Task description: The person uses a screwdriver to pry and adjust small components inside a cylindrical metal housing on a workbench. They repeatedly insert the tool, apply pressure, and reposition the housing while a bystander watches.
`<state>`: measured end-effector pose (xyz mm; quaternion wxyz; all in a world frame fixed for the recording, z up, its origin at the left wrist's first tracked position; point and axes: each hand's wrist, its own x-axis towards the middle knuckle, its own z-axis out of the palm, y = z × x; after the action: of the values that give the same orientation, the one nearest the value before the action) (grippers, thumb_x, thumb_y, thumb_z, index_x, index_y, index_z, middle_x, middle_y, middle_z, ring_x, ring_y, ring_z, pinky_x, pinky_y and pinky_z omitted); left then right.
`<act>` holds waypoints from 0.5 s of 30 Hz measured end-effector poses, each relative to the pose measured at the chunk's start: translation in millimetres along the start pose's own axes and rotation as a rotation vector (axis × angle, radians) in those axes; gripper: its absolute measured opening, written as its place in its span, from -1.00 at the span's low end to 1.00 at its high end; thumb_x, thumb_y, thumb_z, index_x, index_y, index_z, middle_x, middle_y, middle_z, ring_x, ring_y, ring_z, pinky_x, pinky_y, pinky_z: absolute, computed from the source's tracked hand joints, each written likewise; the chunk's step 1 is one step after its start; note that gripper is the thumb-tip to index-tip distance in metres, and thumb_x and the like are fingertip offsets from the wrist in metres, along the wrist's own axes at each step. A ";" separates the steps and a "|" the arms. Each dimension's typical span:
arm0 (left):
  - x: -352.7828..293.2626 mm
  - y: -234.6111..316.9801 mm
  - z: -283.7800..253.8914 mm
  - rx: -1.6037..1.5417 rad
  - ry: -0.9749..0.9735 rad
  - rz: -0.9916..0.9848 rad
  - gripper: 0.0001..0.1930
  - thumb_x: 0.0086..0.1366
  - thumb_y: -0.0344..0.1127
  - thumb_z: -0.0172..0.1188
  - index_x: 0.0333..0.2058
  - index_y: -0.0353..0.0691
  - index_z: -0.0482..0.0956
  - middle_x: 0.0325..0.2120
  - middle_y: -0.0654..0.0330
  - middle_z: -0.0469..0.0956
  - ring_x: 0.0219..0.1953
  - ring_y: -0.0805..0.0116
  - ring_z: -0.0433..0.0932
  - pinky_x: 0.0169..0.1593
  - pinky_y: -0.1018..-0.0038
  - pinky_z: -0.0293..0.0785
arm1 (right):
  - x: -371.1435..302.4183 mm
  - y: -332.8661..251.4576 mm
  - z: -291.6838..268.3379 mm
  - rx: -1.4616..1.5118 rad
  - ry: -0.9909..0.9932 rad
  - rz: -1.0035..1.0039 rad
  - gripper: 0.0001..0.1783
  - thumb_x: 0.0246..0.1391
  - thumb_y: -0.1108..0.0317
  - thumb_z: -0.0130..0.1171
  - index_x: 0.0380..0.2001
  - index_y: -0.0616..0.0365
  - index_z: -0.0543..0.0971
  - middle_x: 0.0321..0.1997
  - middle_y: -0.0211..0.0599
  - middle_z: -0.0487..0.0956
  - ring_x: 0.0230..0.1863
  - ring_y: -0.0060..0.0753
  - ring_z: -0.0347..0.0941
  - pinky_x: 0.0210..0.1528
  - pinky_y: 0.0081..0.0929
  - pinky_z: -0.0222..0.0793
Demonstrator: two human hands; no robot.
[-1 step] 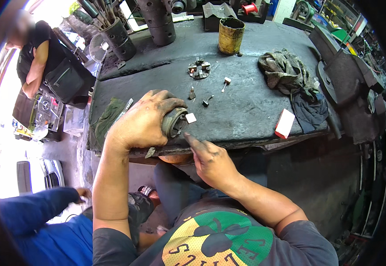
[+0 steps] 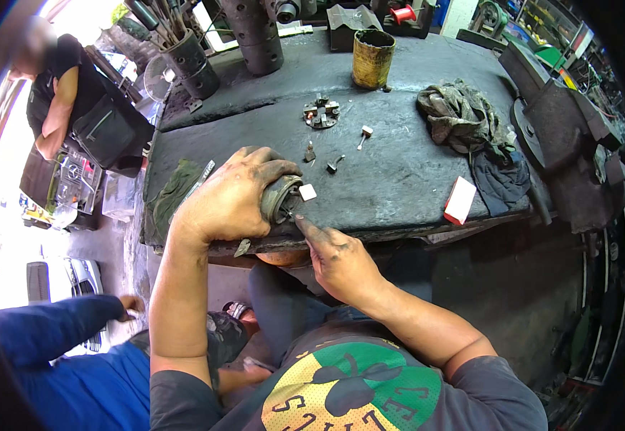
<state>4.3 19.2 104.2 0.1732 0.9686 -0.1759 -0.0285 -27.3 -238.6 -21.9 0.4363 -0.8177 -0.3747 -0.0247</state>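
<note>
My left hand (image 2: 237, 190) is wrapped over a dark, round metal motor housing (image 2: 281, 199) lying on its side at the bench's near edge. A small pale square block (image 2: 307, 192) sits at the housing's open end, partly against its rim. My right hand (image 2: 338, 258) has its index finger stretched out, the tip at the lower rim of that opening; the other fingers are curled, and nothing shows in them. Beyond lie a round brush holder plate (image 2: 321, 113), a small block with a wire lead (image 2: 366, 133) and two dark carbon brushes (image 2: 309, 152), (image 2: 335, 166).
Rightward on the dark workbench (image 2: 391, 179) are a red-and-white box (image 2: 460, 200), crumpled rags (image 2: 463, 118) and a vise (image 2: 560, 129). A grimy yellow can (image 2: 373, 61) and a tool-filled pot (image 2: 192, 68) stand farther back. Two people are at the left, one in blue (image 2: 75, 359) close by.
My right hand has shifted slightly left, its fingertip nearer the housing's rim. The blue-sleeved arm at the lower left has moved a little. My left hand keeps its hold.
</note>
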 end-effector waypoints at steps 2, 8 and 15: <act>-1.4 -0.7 0.5 -0.002 0.009 0.007 -0.20 -0.13 -0.32 0.57 0.24 -0.14 0.73 0.21 0.00 0.66 0.33 -0.19 0.58 0.49 0.04 0.49 | 3.3 -0.5 -2.5 0.026 -0.033 -0.006 -0.30 0.33 0.60 0.32 0.52 0.16 0.53 -0.26 -0.01 0.68 -0.27 0.19 0.70 -0.15 0.05 0.69; -4.3 -0.1 4.2 -0.003 0.045 -0.005 -0.21 -0.13 -0.36 0.53 0.23 -0.15 0.73 0.20 0.01 0.66 0.34 -0.18 0.57 0.50 0.03 0.48 | 7.7 -1.2 -11.1 -0.012 -0.053 0.006 -0.30 0.34 0.59 0.33 0.53 0.15 0.53 -0.30 0.00 0.67 -0.28 0.18 0.70 -0.17 0.04 0.68; -7.2 0.3 3.3 -0.012 0.069 0.010 -0.19 -0.15 -0.38 0.51 0.25 -0.15 0.72 0.21 -0.01 0.65 0.36 -0.20 0.56 0.53 0.03 0.45 | 5.0 -4.8 -13.4 -0.013 -0.133 0.017 -0.29 0.34 0.58 0.32 0.54 0.14 0.51 -0.29 0.01 0.67 -0.26 0.19 0.71 -0.17 0.06 0.68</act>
<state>-2.9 20.4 101.1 0.1853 0.9670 -0.1747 0.0047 -22.9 -243.8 -8.5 0.4051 -0.8236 -0.3959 0.0309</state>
